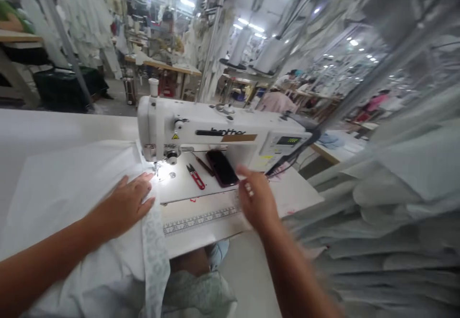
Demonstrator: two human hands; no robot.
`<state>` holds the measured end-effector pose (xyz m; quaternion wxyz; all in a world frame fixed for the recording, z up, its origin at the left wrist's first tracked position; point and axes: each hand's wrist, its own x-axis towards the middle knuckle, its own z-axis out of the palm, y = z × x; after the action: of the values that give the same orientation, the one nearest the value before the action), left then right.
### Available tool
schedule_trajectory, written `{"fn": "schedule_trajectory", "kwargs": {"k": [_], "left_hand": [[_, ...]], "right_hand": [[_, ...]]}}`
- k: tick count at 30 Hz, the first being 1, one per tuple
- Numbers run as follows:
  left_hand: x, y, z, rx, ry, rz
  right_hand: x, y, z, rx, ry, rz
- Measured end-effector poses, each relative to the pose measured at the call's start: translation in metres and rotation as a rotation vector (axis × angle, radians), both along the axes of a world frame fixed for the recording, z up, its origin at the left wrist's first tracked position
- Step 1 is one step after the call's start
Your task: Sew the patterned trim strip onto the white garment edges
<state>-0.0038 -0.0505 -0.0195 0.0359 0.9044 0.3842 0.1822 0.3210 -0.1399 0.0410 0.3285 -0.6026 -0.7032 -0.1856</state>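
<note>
- Fabric (61, 183), white, covers the tabletop (72, 125)'s left part and hangs over its front edge with a grey-patterned strip (154, 241).
- Left hand (131, 197) lies palm down on it, beside the presser foot (155, 168).
- Right hand (257, 198) is loosely curled near the smartphone (222, 168); blur hides any grip.
- Fabric seems light, soft, easily creased; flat pressure beside the strip should hold it.

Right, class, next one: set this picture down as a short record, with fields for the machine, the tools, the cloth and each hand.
Machine: white sewing machine, needle area brightly lit, display on
Tools and items: red-handled snips, dark phone, ruler scale nearer the wearer
Cloth: white cloth with a grey-patterned strip at its right
Left hand: laid on the cloth, close to the needle area
Right hand: near the phone; blurred, grip unclear
</note>
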Motion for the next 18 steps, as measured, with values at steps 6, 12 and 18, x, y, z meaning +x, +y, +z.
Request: {"fn": "schedule_trajectory", "kwargs": {"k": [6,12,18], "left_hand": [[-0.002,0.002,-0.001,-0.001,0.014,-0.004],[-0.001,0.001,-0.002,-0.030,-0.009,0.016],[-0.003,0.004,-0.005,-0.054,0.012,0.012]], "right_hand": [[0.079,0.034,0.027,0.076,0.008,-0.348],[0.068,0.032,0.015,0.043,-0.043,-0.368],[0.071,0.037,0.015,0.039,-0.037,-0.392]]}}
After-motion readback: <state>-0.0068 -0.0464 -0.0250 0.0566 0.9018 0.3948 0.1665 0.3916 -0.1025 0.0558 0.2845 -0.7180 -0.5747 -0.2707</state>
